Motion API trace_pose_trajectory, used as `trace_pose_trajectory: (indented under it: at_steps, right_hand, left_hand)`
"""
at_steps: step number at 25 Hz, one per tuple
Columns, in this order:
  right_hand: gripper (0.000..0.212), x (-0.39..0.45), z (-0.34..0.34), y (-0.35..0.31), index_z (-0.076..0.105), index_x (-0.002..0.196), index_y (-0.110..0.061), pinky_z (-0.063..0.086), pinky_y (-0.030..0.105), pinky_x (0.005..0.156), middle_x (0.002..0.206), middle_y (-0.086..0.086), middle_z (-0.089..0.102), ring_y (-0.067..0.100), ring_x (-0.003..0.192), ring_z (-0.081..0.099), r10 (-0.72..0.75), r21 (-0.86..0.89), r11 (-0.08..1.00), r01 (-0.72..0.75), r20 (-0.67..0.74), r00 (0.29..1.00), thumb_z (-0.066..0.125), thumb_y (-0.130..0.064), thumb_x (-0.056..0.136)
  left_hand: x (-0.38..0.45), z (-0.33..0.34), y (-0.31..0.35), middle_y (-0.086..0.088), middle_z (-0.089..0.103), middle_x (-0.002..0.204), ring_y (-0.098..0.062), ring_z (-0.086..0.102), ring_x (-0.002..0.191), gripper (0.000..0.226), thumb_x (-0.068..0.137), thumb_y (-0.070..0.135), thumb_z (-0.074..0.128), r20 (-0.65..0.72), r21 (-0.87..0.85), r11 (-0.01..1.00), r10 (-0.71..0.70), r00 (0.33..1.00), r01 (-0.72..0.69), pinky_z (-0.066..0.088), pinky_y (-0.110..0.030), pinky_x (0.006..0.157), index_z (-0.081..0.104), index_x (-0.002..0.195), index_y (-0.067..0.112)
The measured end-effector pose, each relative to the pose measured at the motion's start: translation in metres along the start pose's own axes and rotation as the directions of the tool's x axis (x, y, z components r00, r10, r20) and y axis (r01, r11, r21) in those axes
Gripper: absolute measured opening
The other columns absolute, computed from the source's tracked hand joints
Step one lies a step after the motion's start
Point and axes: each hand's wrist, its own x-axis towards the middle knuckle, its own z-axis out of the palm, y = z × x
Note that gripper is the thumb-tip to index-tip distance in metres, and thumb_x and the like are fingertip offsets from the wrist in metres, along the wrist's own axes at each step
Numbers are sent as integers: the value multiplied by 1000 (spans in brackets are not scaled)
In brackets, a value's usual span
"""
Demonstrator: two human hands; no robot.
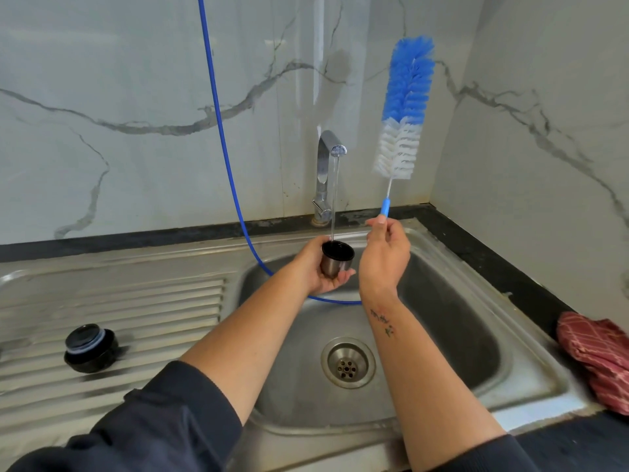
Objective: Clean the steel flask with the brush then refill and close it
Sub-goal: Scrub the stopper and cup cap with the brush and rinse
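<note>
In the head view, at frame centre, my left hand [315, 267] curls around a small steel flask cup [336, 258], held upright under the thin stream from the tap [328, 172]. Just right of it, my right hand [386, 248] pinches the bottle brush [405, 107] handle, bristles pointing up. A black stopper [90, 347] sits at lower left on the sink's drainboard [153, 301].

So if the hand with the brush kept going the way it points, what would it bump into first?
The right hand points up and away toward the wall. Nothing shows in between, so probably the marble wall, brush bristles first. Depth is hard to judge.
</note>
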Motion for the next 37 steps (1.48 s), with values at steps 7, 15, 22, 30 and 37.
trace_pose_trajectory:
  at_steps: [7, 15, 22, 30, 37]
  right_hand:
    - [28, 0, 1, 0, 65, 87, -22, 41, 32, 60, 68, -3, 49, 11, 62, 42, -8, -4, 1000, 8, 9, 1000, 48, -32, 106]
    - [28, 1, 2, 1, 66, 89, -20, 43, 30, 61, 68, -6, 51, 9, 62, 43, -22, -4, 1000, 22, 15, 1000, 48, -32, 106]
    - [30, 2, 2, 1, 66, 89, -18, 44, 31, 64, 71, -4, 54, 9, 65, 46, -18, -1, 1000, 18, 12, 1000, 48, -33, 106]
    - [30, 1, 2, -1, 68, 94, -17, 45, 30, 65, 73, -5, 56, 9, 66, 48, -14, 0, 1000, 14, 5, 1000, 47, -33, 107]
    - [30, 2, 2, -1, 68, 93, -17, 45, 28, 63, 72, -5, 55, 7, 65, 47, -10, 20, 1000, 10, -3, 1000, 47, -34, 107]
  left_hand:
    - [5, 7, 0, -19, 63, 94, -31, 69, 66, 35, 100, 39, 54, -15, -147, 987, 66, 998, -68, 57, -30, 46, 60, 113, 7]
    - [2, 14, 7, -20, 62, 106, -36, 61, 87, 30, 102, 35, 53, -62, -327, 932, 142, 988, -155, 59, -36, 46, 59, 111, 7]
    - [-2, 7, 7, -21, 61, 115, -40, 61, 116, 28, 102, 34, 57, -84, -333, 925, 166, 982, -185, 61, -45, 64, 57, 117, 10]
    - [5, -40, -14, -4, 61, 124, -21, 61, 107, 49, 93, 44, 70, 10, 863, 326, 754, 657, -387, 52, -37, 90, 54, 131, 16]
    - [4, -23, -11, 1, 60, 116, -16, 58, 97, 54, 82, 40, 83, 70, 845, 314, 737, 672, -433, 40, -24, 68, 57, 124, 18]
